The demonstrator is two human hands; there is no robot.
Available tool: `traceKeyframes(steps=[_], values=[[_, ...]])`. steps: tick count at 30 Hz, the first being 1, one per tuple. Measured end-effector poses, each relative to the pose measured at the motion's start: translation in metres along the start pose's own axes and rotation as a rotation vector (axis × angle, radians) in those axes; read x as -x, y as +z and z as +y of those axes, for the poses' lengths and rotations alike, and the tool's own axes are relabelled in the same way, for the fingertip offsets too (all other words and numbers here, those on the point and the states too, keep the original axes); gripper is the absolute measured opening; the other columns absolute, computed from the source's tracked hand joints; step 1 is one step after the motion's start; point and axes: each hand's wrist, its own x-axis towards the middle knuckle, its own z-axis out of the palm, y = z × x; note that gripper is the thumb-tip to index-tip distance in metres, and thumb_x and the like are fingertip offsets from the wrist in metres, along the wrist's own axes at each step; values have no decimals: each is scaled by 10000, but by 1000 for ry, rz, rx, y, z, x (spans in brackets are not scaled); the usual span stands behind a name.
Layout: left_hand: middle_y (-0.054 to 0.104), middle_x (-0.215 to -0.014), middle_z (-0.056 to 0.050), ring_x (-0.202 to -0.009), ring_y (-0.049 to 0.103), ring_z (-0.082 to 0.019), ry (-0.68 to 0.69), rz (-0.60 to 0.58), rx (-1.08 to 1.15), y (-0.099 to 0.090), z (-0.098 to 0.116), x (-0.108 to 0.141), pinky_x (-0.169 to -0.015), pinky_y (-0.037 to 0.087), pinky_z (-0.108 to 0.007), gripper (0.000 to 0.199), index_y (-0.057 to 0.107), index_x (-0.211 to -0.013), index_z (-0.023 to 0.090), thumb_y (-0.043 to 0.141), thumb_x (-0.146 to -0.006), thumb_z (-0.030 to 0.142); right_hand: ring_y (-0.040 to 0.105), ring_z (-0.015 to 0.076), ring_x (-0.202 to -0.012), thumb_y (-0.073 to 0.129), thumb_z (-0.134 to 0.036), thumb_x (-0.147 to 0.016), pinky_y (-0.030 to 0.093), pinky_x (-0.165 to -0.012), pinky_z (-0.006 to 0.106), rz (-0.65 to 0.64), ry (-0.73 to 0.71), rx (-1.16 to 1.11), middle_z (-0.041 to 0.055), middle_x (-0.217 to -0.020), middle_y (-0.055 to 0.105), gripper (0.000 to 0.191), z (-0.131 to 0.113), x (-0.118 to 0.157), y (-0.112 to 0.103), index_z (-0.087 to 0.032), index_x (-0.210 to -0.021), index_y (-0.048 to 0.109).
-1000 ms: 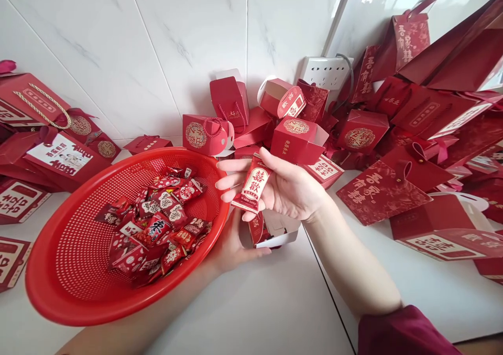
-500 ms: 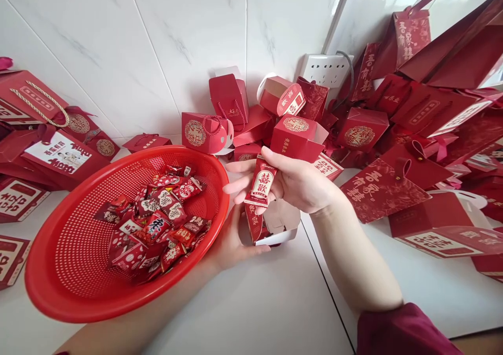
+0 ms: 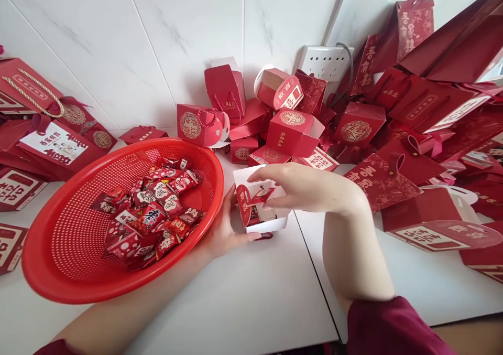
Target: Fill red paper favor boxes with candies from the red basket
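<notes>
The right grip (image 3: 304, 187) has turned palm-down, bringing the red-wrapped sweet (image 3: 262, 194) to the open box (image 3: 271, 226).

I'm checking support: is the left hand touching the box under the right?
Touching: head view shows the left hand against the box, thumb along its edge.

Sweets (image 3: 151, 213) in the basket (image 3: 42, 282), left of the box (image 3: 271, 225); cartons (image 3: 286, 137) behind the box, before the wall (image 3: 196, 24); further cartons (image 3: 428, 213) at both sides.
</notes>
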Motion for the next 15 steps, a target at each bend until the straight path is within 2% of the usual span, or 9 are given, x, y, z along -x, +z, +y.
traceKeyframes(steps=[4,7,12,15], values=[[400,-1554,-109,-1423,403,-389,20,-21,98,-1,-1,-2,-1172,345,-617,1141,179,-1558,331,881,-660,398,622,229,-1144,561,-272,-900,490,-905,339,88,30,57,57,-1326,639,435,6,1,1,-229,-1333,581],[298,-1608,-123,-1455,346,-391,48,-38,62,-3,-1,-3,-1190,326,-599,1131,175,-1569,303,864,-680,415,580,249,-1225,545,-295,-924,476,-969,367,134,61,120,78,-1369,607,428,15,-5,4,-216,-1344,563],[130,-1661,-146,-1519,205,-382,159,-27,2,-6,-1,0,-1214,272,-603,1175,20,-1591,285,794,-738,519,526,289,-1311,548,-254,-918,457,-1027,409,33,153,145,144,-1449,536,592,29,-25,15,-172,-1484,397],[45,-1668,-168,-1536,112,-393,338,-5,-149,-7,4,4,-1228,211,-615,1145,-8,-1599,221,677,-785,645,482,290,-1356,568,-193,-886,440,-1057,414,24,144,161,140,-1490,494,607,32,-32,21,-176,-1471,406]])
